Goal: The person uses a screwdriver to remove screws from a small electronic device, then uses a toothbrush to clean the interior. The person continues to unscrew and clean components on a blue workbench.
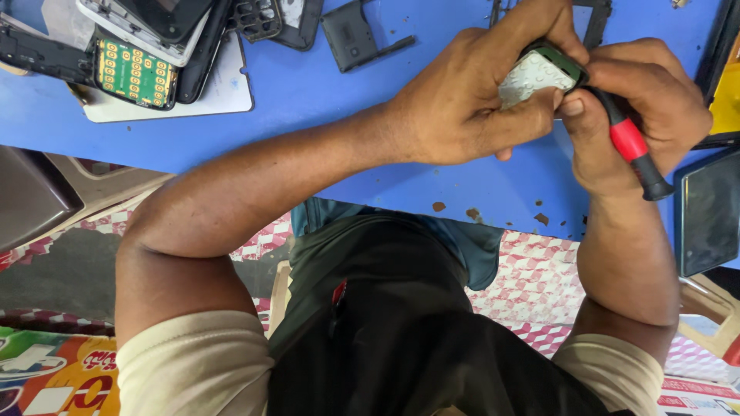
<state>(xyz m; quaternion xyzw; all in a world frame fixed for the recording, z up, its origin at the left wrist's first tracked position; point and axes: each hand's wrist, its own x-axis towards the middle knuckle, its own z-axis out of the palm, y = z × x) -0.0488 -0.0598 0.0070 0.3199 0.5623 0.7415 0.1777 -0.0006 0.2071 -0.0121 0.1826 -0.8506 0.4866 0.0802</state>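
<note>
Over the blue table (308, 92), my left hand (462, 100) wraps tightly around a small white keypad part (536, 77) while my right hand (640, 100) clamps a red-and-black screwdriver (632, 145) against its edge.

Phone parts (146, 46) crowd left (tablet (708, 212) right)

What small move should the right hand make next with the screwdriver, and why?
Probably a slow turn of the screwdriver while pressing lightly. The right hand already holds its red and black handle, with the tip end hidden at the small phone part. The left hand clamps that part above the blue table, so it looks steady.
</note>
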